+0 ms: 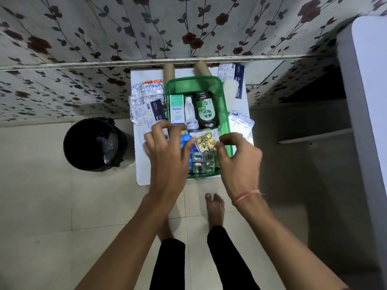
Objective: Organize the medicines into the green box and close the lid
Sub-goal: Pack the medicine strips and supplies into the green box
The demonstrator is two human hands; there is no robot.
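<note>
The green box (225, 114) sits open on a small white table (142, 176) against the floral wall, partly filled. At its far end stand an Optibex carton (176, 108), a white bottle (190, 114) and a dark Dettol bottle (205, 110), side by side. Nearer the person lie a gold blister strip (207, 141), a blue strip (185, 141) and a dark blister strip (203, 163).

Step in hand, as judged: settling the flat strips in the near half of the box. Lay strips flat and stacked, clear of the rim, so the lid can seat later. No lid can be identified with certainty.

The left hand (167, 151) hovers over the box's near-left edge, fingers spread and curled, gripping nothing visible. The right hand (238, 158) is at the near-right wall, thumb and fingers pinched toward the gold strip; whether it holds anything cannot be determined.

Silver blister strips (144, 95) remain on the table left of the box, and more packs (240, 122) lie to its right. A black bin (94, 143) stands on the floor to the left.
</note>
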